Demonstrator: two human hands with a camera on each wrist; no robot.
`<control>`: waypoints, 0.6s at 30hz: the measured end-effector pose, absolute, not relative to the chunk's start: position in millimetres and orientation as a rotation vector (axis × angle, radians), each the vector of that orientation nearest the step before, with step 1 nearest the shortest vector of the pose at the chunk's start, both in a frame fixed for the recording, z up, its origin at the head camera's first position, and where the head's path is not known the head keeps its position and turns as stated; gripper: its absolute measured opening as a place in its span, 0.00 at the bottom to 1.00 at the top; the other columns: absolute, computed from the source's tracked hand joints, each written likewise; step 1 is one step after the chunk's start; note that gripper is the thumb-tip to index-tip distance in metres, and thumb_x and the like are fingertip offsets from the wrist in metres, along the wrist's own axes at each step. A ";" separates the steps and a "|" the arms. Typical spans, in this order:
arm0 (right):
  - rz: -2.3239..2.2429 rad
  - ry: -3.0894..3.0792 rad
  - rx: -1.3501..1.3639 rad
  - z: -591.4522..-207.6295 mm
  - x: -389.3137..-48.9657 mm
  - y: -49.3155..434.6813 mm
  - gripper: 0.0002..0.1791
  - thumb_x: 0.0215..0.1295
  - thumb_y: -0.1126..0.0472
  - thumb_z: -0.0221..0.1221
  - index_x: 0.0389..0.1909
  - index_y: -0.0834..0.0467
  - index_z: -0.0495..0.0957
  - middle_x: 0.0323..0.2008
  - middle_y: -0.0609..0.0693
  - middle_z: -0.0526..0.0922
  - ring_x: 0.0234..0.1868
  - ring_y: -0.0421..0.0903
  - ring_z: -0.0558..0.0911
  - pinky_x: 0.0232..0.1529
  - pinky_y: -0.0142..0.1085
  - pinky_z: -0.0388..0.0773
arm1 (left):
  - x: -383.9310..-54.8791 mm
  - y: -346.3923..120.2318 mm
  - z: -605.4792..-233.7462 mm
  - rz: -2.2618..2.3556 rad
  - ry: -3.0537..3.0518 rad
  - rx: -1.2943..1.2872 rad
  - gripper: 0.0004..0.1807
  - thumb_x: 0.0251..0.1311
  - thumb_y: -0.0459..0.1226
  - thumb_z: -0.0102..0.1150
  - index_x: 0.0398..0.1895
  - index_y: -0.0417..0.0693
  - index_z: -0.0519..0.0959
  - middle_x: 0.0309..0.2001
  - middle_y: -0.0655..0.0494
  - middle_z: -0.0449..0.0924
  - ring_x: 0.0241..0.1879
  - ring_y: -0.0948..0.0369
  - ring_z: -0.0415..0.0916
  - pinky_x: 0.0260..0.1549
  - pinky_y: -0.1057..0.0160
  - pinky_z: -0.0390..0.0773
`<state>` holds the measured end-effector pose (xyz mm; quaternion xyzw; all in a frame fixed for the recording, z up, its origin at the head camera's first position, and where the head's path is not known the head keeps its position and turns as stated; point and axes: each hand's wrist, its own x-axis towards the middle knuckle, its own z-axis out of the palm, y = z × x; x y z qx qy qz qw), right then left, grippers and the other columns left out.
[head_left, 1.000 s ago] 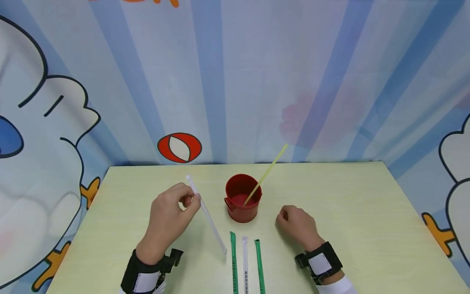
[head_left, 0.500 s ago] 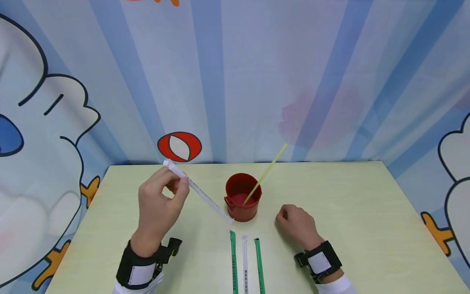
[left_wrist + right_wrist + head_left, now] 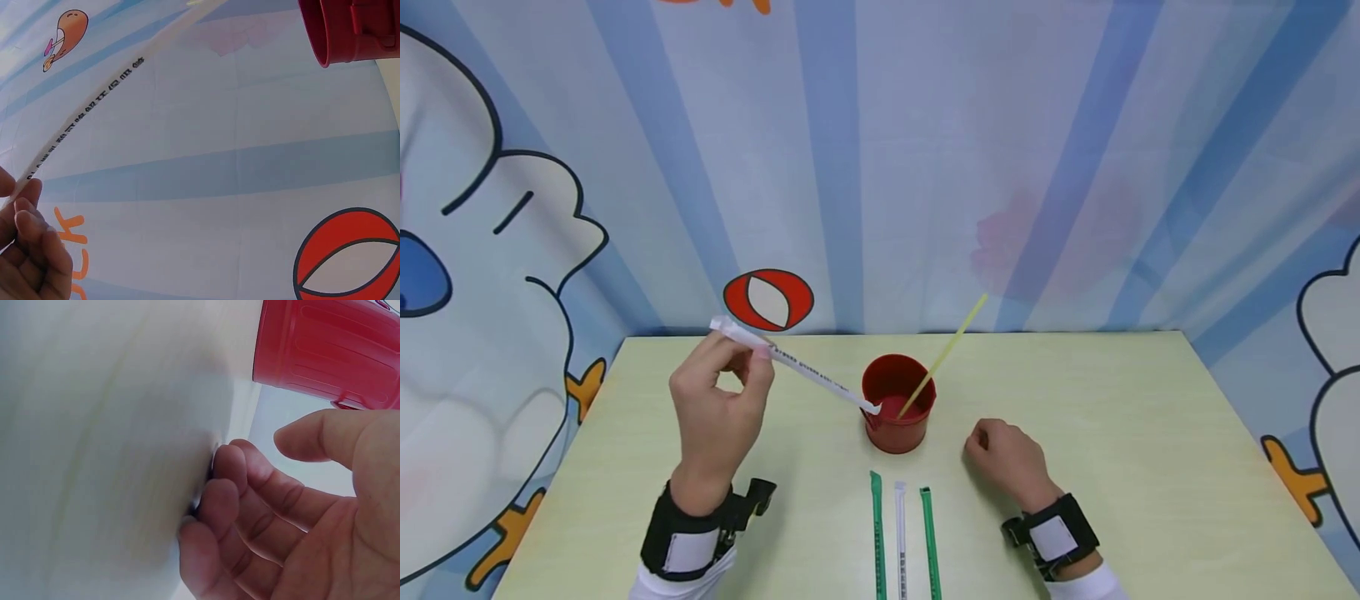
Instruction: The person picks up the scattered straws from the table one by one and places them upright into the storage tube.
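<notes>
My left hand pinches a white paper-wrapped straw between thumb and fingers near its upper end. The straw slants down to the right, its lower tip overlapping the left rim of a small red bucket in the head view. Dark printing shows along the wrapper in the left wrist view. A thin yellow stick leans inside the bucket, sticking out to the upper right. To the right of the bucket, my right hand rests on the table with loosely curled fingers, holding nothing.
In front of the bucket lie a green wrapped straw, a white wrapped straw and another green one, side by side on the pale table. A printed blue curtain stands behind the table's back edge.
My left hand has risen and shifted left, tilting the white wrapped straw flatter. The straw's lower tip has moved up and right, from above the table to the bucket's rim. My right hand stays put.
</notes>
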<state>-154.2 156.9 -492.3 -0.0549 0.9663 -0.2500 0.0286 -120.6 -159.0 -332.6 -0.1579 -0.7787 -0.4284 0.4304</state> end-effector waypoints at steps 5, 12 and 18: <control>-0.777 2.990 -0.173 -493.1 -154.5 157.9 0.07 0.54 0.61 0.50 0.20 0.53 0.70 0.14 0.45 0.67 0.17 0.42 0.67 0.19 0.36 0.62 | -122.1 -152.7 -333.6 -1.087 -1.947 -0.400 0.05 0.54 0.30 0.53 0.31 0.41 0.79 0.25 0.57 0.70 0.24 0.63 0.63 0.24 0.66 0.68; -0.785 2.988 -0.171 -493.1 -154.6 158.4 0.08 0.56 0.61 0.48 0.19 0.53 0.70 0.14 0.45 0.67 0.17 0.42 0.66 0.18 0.36 0.61 | -130.4 -145.8 -345.9 -1.109 -1.981 -0.454 0.06 0.55 0.32 0.54 0.34 0.45 0.80 0.28 0.58 0.74 0.24 0.65 0.64 0.22 0.66 0.68; -0.793 2.993 -0.173 -493.0 -155.2 158.6 0.09 0.58 0.61 0.47 0.20 0.54 0.71 0.15 0.46 0.67 0.17 0.42 0.66 0.18 0.36 0.61 | -136.1 -142.3 -356.3 -1.113 -2.037 -0.447 0.08 0.57 0.37 0.54 0.37 0.48 0.80 0.30 0.62 0.74 0.24 0.65 0.65 0.23 0.66 0.69</control>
